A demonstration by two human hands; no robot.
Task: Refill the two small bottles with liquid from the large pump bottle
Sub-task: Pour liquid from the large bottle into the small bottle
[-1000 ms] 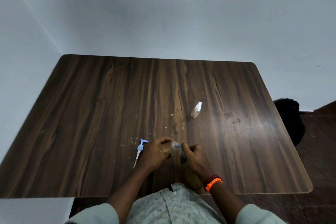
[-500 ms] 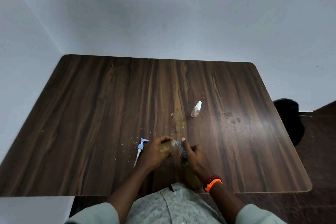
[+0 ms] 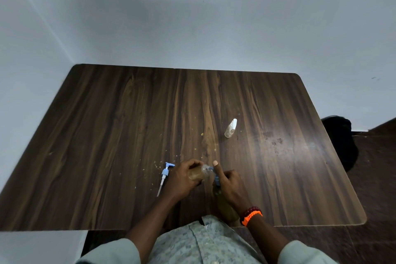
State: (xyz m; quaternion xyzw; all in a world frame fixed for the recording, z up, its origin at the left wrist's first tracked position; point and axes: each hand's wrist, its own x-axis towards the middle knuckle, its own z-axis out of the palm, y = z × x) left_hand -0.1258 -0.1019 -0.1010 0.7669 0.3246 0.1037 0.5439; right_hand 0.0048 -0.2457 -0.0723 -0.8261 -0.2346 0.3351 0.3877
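Observation:
My left hand (image 3: 182,180) grips a small clear bottle (image 3: 196,174) of amber liquid, held sideways with its mouth pointing right. My right hand (image 3: 230,186) grips the large brown bottle (image 3: 225,210) near its blue neck (image 3: 216,180), index finger raised. The large bottle's base points toward my body and its neck meets the small bottle's mouth. The blue-and-white pump (image 3: 165,174) lies on the table just left of my left hand. A second small bottle (image 3: 231,128) with a white cap lies on its side farther back, to the right.
The dark wooden table (image 3: 107,135) carries scattered crumbs and droplets near my hands and a smudge at the right. A black bag (image 3: 342,141) sits on the floor past the right edge. Walls close off the back and left.
Both hands stay in place. My right index finger has lifted and straightened, and more amber liquid shows in the small bottle in my left hand.

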